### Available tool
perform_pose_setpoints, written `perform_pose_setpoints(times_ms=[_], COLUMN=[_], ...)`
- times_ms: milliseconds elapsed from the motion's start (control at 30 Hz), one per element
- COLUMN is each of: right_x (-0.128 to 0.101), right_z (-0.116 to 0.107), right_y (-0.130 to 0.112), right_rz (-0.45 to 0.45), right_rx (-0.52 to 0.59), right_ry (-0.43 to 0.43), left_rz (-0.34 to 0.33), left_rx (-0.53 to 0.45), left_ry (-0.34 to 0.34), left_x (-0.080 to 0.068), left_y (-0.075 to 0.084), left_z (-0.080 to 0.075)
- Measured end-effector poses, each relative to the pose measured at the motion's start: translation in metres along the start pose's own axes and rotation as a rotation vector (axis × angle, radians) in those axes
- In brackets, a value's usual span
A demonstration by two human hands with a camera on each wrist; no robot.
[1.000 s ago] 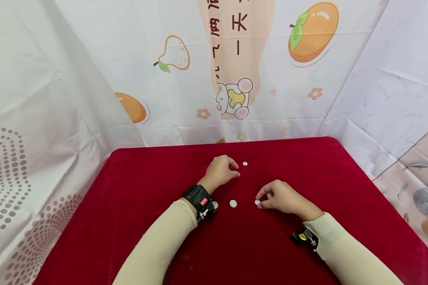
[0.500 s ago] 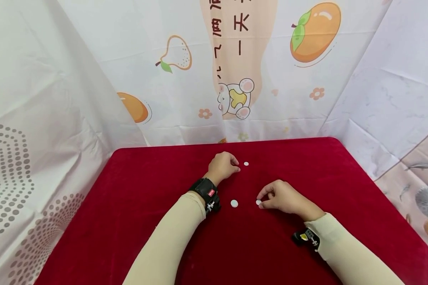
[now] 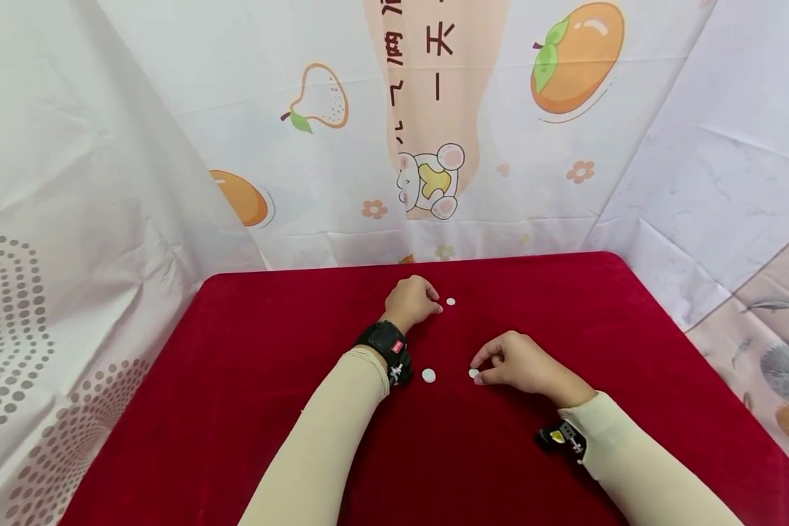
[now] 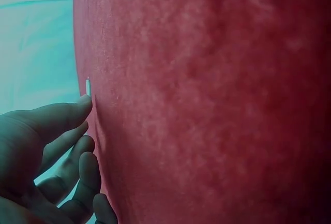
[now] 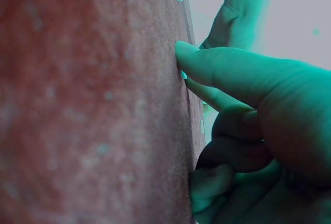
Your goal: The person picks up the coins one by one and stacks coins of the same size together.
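My left hand (image 3: 413,301) is near the far edge, its thumb and fingers apart and its fingertips just left of a small white disc (image 3: 451,301). In the left wrist view this disc (image 4: 88,88) shows thin and edge-on, right by the thumb tip. My right hand (image 3: 526,365) pinches another white disc (image 3: 473,373) between thumb and forefinger, low at the cloth. Only a sliver of the pinched disc (image 5: 184,74) shows in the right wrist view. A further white disc (image 3: 429,375) lies flat between the left wrist and the right hand.
A red velvet cloth (image 3: 269,380) covers the table. Behind it hangs a white curtain (image 3: 342,175) with printed fruit, and plain white cloth (image 3: 92,183) stands at the left. Black wrist cameras sit on both wrists, the left one (image 3: 399,370) close to the middle disc.
My left hand has moved slightly forward toward the far disc. Its wrist camera now hides a disc that showed beside it a second ago. The right hand keeps its pinch in place.
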State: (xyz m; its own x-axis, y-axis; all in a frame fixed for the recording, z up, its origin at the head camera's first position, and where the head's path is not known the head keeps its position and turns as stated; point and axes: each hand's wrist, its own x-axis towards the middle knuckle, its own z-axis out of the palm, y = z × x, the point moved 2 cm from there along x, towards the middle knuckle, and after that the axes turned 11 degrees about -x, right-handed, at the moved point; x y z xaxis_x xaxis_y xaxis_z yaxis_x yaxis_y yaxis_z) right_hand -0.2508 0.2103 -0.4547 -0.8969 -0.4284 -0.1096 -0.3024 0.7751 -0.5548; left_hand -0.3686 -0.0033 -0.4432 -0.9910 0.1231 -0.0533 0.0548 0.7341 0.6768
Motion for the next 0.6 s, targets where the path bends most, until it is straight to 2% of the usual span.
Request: perform_pose_setpoints(times_ms=[233,400,600], right_x=[0.000,0.000,0.001], right_z=[0.001,0.001,0.000], right_y=[-0.001,-0.001,0.000], right_rz=[0.009,0.009,0.006], right_rx=[0.003,0.007,0.012], right_ry=[-0.006,-0.006,-0.007], left_rz=[-0.031,-0.035,-0.028], left_rx=[-0.013,-0.012,-0.007], left_ry=[-0.004,-0.032,-0.019], left_x=[0.002,0.005,0.008], left_y=[-0.001,0.004,0.011], left_z=[0.004,0.005,0.011])
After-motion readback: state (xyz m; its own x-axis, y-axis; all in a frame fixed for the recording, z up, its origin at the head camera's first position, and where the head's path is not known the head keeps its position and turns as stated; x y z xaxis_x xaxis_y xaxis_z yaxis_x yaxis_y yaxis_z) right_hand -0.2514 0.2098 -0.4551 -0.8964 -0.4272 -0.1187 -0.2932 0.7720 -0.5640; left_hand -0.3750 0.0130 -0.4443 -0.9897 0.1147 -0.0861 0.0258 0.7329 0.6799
